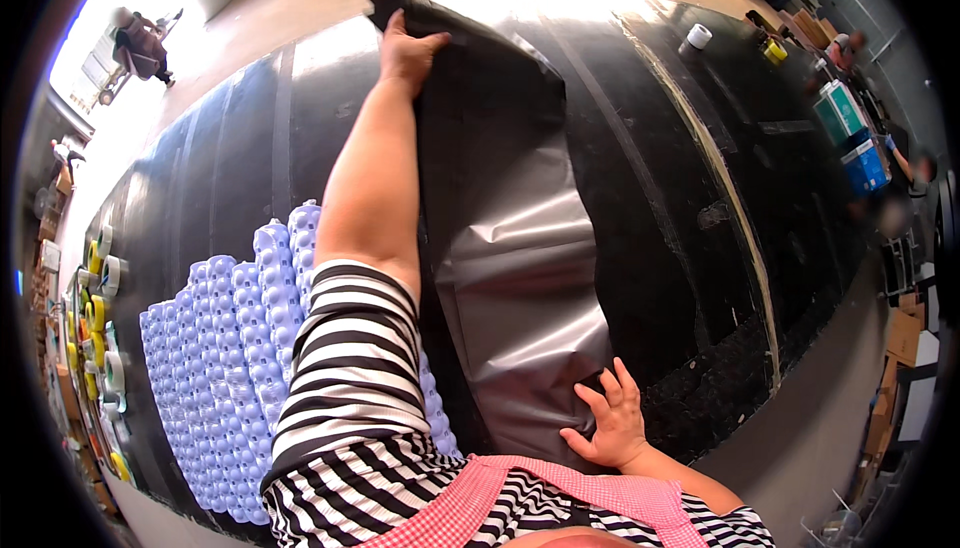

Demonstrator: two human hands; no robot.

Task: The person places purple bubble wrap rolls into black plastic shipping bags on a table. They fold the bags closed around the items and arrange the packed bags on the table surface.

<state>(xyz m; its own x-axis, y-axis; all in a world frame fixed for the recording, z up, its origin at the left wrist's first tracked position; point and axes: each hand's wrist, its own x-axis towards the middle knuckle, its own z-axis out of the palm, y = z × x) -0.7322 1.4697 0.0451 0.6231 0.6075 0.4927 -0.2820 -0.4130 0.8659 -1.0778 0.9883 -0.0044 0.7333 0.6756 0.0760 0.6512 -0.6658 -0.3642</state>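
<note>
Apron (455,513): red-and-white checked, worn over a black-and-white striped top (350,338), at the bottom of the view.
Right hand (612,423): opened out with fingers spread, gripping nothing, resting palm down on the right edge of the near end of the plastic sheet (520,278).
Plastic sheet: black, shiny and creased, laid lengthwise over the middle of the black table (640,298), running from just in front of the apron toward the far side.
Egg trays (225,368): lilac and bumpy, set in close rows on the table, left of the sheet and partly hidden by the striped sleeve.
Tape rolls (96,313): yellow and white, lined up along the table's left edge.
Left hand (408,53): stretched far forward, closed on the far end of the sheet, near a curled-up corner.
White roll (699,36): standing toward the table's far right, well apart from the sheet.
Boxes: one teal (840,113) and one blue (865,166), beyond the table's right end, near a blue-gloved co-worker (915,173).
Far left: another person (140,43) beside a cart (108,83), on the pale floor.
</note>
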